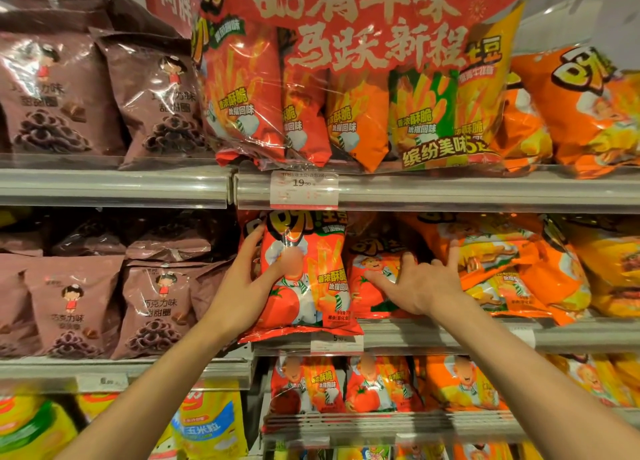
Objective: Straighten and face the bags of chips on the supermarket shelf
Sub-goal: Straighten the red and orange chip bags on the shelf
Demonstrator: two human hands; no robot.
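A red tomato-flavour chip bag (311,286) stands upright at the front of the middle shelf (433,335), its bottom edge hanging over the shelf lip. My left hand (249,279) grips its left side, thumb across the front. To its right a second red bag (372,286) leans back on the shelf. My right hand (420,281) presses on that bag with fingers spread and straight. Orange bags (519,272) lie tilted and jumbled further right on the same shelf.
Brown chocolate-ring snack bags (69,304) fill the shelves at left. Above, a large red multipack (346,89) and orange bags (588,113) sit over a price tag (304,188). Below, small red and orange bags (363,387) and yellow corn snack bags (211,421) stand.
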